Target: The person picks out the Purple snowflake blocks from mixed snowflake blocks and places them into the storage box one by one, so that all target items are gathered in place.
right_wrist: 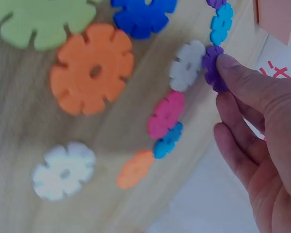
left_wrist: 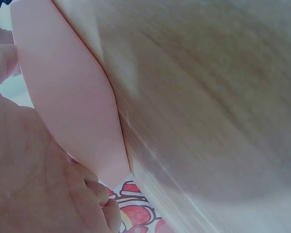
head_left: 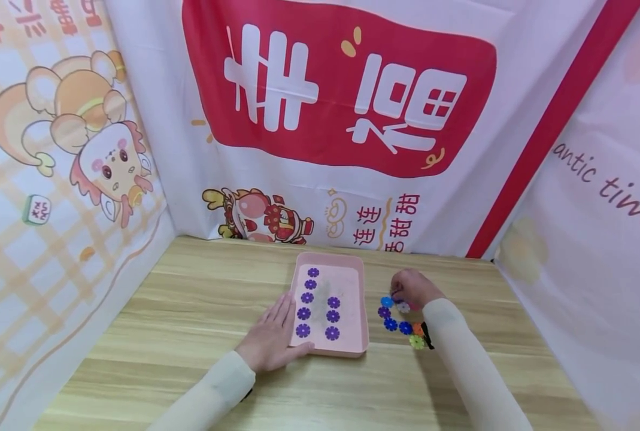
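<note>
Between my right hand's thumb and fingers a purple notched flower disc is pinched, just above the table and beside a grey disc. Around that hand lie loose coloured discs: light blue, dark blue, orange, pink, white and yellow-green. My left hand rests against the left side of a shallow pink tray, fingers extended along its wall and thumb at its near edge. Inside, purple discs form two columns, several on the left and three on the right.
The wood-grain table reaches back to a hanging cloth printed in red and white. Patterned cloths also stand along the left and right sides.
</note>
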Motion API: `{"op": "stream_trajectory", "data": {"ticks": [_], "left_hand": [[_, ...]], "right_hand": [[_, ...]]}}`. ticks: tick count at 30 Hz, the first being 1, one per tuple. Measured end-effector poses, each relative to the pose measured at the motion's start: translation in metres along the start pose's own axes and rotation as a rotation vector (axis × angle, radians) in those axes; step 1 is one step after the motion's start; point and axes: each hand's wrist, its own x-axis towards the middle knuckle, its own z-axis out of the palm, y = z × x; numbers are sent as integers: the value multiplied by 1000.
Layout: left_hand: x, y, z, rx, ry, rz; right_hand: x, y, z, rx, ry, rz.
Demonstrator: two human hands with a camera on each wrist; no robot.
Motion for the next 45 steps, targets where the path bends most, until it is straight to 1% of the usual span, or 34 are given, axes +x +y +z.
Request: {"op": "stream_trajectory", "data": {"ticks": [1,7,10,13,16,19,24,28,31,35,41,45], "left_hand": [[0,0,0,3,-1,-1],[0,-1,-1,13,-1,-3],[0,0,-1,13,-4,-1],[0,1,0,14,-4,2],[0,1,0,11,-6,1],[1,1,1,5,-4,-1],[2,1,1,18,-2,2],[2,0,1,31,-2,9],[3,0,1,29,-4,13],[3,-1,1,27,-3,11],[3,-1,1,29,2,11],[3,-1,2,33,8,16]], "right_hand": [[-1,-2,-2,-7,-12,4],[-4,-14,-19,-87,-64,-45],[-5,-20,-29,-121,-74,-62],[-5,-27,-40,-138,-68,-83],[-6,-34,-51,-144,-47,-132],[-5,-41,-61,-160,-32,-157],[-3,-53,-74,-217,-1,-184],[-4,-66,-82,-233,12,-202],[-5,-76,-84,-232,7,-209],[0,-90,-83,-239,-2,-208],[14,-110,-72,-267,19,-235],[21,-124,-64,-250,25,-238]]}}
